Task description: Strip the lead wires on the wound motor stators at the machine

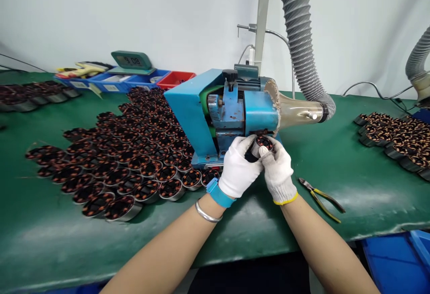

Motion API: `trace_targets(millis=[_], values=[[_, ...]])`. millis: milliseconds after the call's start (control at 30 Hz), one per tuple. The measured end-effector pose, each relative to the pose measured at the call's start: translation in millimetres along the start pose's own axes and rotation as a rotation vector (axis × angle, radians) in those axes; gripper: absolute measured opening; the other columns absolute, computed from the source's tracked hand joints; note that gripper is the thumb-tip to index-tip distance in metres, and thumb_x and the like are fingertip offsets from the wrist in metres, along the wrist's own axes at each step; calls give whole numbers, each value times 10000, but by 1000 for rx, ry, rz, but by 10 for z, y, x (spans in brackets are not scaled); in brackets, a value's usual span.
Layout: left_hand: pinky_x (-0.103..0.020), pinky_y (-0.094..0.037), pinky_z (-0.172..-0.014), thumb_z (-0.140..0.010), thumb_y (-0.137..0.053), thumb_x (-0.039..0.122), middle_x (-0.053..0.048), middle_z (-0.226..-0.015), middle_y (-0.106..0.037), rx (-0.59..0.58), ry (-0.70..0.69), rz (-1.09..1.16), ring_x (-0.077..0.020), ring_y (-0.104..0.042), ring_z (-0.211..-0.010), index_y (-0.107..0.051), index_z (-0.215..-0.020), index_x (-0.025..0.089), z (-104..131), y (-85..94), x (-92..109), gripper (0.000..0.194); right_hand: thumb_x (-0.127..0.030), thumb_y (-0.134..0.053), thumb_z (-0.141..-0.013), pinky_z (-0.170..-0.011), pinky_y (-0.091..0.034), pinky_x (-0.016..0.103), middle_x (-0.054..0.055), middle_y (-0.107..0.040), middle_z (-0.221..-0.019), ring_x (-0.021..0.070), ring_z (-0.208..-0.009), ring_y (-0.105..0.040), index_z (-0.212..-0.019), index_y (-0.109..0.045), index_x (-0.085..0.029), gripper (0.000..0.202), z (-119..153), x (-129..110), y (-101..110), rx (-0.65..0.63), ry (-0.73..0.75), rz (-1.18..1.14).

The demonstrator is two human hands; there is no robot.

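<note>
Between my two gloved hands I hold a motor stator [263, 142], a metal ring with dark inside and copper windings, close against the front of a blue bench machine [262, 110]. My left hand [239, 166], in a white glove with a blue wrist strap, grips its left side. Closed around the right side is my right hand [278, 168], in a white knit glove with a yellow cuff, its thumb on the ring's near edge. The fingers behind the stator are partly hidden.
Many wound stators [134, 151] crowd the bench at left; more stators [396, 139] lie at right. Cutting pliers [320, 200] rest right of my hands. A grey hose [298, 30] joins the machine. Behind are blue bins [114, 86], a red bin [174, 79] and a digital clock [131, 60].
</note>
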State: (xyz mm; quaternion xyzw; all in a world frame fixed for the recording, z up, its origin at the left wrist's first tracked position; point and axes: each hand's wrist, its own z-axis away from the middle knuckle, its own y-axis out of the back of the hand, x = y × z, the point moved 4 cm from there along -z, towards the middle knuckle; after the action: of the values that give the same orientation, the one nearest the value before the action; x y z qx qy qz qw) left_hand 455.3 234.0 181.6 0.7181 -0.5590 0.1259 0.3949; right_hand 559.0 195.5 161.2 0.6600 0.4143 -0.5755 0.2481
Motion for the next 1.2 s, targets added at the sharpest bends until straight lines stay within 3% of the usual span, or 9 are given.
trace_targets(millis=[167, 267, 400, 500, 600, 800, 1000, 1100, 1200], values=[[-330, -556, -831, -695, -671, 168, -68, -982, -631, -21, 17, 39, -195, -653, -906, -603, -1065, 158, 46, 66, 43, 377, -379, -667, -736, -873, -564, 394, 96, -704, -1031, 241, -949, -675, -1100, -579, -172, 428, 67, -40, 41, -53, 36, 51], [-357, -549, -867, -674, -731, 198, -67, -1047, -620, -36, 17, 111, -205, -642, -961, -554, -1079, 182, 148, 152, 64, 443, -363, -724, -699, -887, -559, 397, 89, -681, -1085, 249, -993, -665, -1155, -568, -198, 510, 143, -119, 91, -234, 123, 150], [-362, -566, -819, -675, -749, 244, -49, -990, -635, -60, 248, 215, -198, -663, -898, -493, -1047, 192, 225, 226, 10, 455, -427, -814, -605, -982, -504, 452, 126, -607, -1206, 291, -1116, -605, -1235, -530, -186, 732, 171, -265, 157, -411, 272, 310], [-384, -565, -862, -667, -721, 219, -63, -1014, -646, -120, 451, 328, -209, -669, -937, -464, -1082, 187, 215, 224, -29, 489, -445, -825, -589, -983, -500, 460, 140, -585, -1224, 296, -1124, -591, -1247, -515, -179, 775, 143, -348, 173, -424, 366, 384], [-417, -504, -1011, -669, -689, 174, -117, -1269, -586, -257, 537, 484, -251, -587, -1189, -431, -1249, 194, 193, 197, -18, 635, -444, -801, -633, -949, -524, 440, 125, -600, -1199, 279, -1093, -606, -1222, -533, -195, 694, 128, -360, 159, -446, 368, 400], [-408, -406, -1131, -698, -667, 154, -146, -1450, -471, -463, 525, 710, -269, -449, -1359, -368, -1338, 193, 188, 204, 42, 707, -310, -693, -785, -987, -505, 407, 110, -595, -1219, 239, -1131, -587, -1266, -515, -205, 523, 156, -370, 155, -415, 472, 428], [-423, -397, -1127, -714, -652, 173, -131, -1381, -524, -439, 541, 671, -261, -491, -1312, -413, -1277, 193, 204, 172, 14, 612, -222, -608, -849, -941, -528, 397, 127, -617, -1153, 239, -1093, -600, -1184, -585, -196, 337, 233, -415, 138, -305, 626, 468], [-425, -483, -1016, -692, -645, 183, -92, -1178, -617, -421, 596, 629, -247, -596, -1140, -467, -1161, 189, 216, 154, -7, 502, -168, -530, -886, -889, -533, 361, 86, -661, -1026, 200, -981, -633, -1008, -666, -202, 186, 229, -354, 142, -247, 486, 275], [-418, -512, -935, -632, -644, 171, -56, -1046, -619, -391, 632, 545, -228, -624, -1002, -475, -1087, 186, 214, 167, -34, 486, -281, -577, -885, -750, -551, 329, 49, -676, -860, 157, -747, -636, -887, -687, -191, 142, 130, -141, 194, -98, 23, -100]])
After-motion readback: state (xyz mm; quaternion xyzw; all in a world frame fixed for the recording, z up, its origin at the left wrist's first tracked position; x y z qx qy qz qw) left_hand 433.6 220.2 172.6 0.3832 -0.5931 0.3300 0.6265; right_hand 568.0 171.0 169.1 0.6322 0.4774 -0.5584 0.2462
